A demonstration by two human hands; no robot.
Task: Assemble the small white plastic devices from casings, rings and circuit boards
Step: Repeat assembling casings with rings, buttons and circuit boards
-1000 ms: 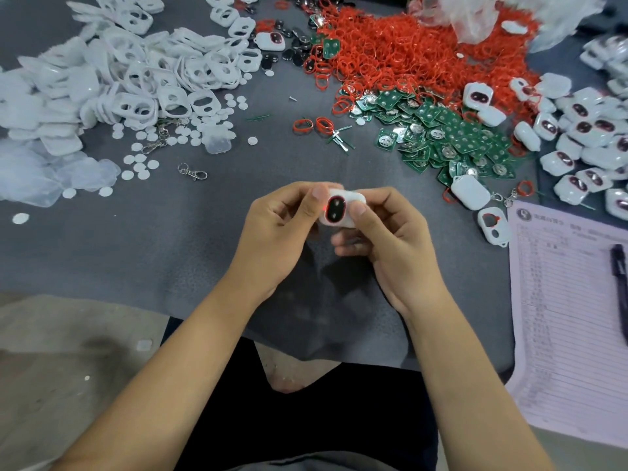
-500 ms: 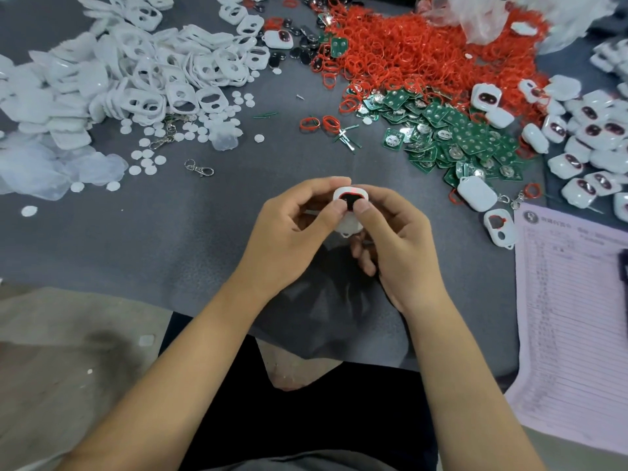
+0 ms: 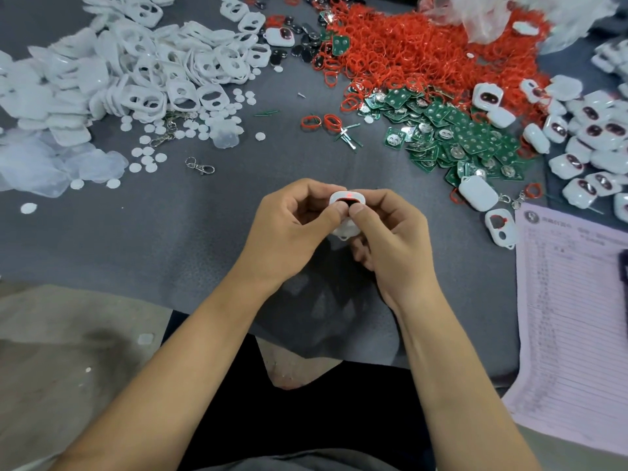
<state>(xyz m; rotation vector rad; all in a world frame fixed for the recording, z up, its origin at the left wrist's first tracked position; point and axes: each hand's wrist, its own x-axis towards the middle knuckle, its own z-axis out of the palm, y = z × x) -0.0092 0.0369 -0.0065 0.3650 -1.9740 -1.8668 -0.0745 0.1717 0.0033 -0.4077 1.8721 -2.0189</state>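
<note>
**One unit pressed together, heaps of parts left**

Both thumbs press on the small white plastic device with a dark oval window (image 3: 346, 202), pinched between the left hand (image 3: 292, 229) and right hand (image 3: 390, 239) above the grey table mat (image 3: 170, 249), whose near edge lies just below the wrists. Bare mat surrounds the grip. Farther right lie finished white devices (image 3: 591, 137); beyond, green circuit boards (image 3: 455, 134), red rings (image 3: 424, 49) and white casings (image 3: 153, 73) remain unassembled.

White casings (image 3: 163, 76), red rings (image 3: 424, 45), green circuit boards (image 3: 455, 137), grey table (image 3: 136, 232).
</note>
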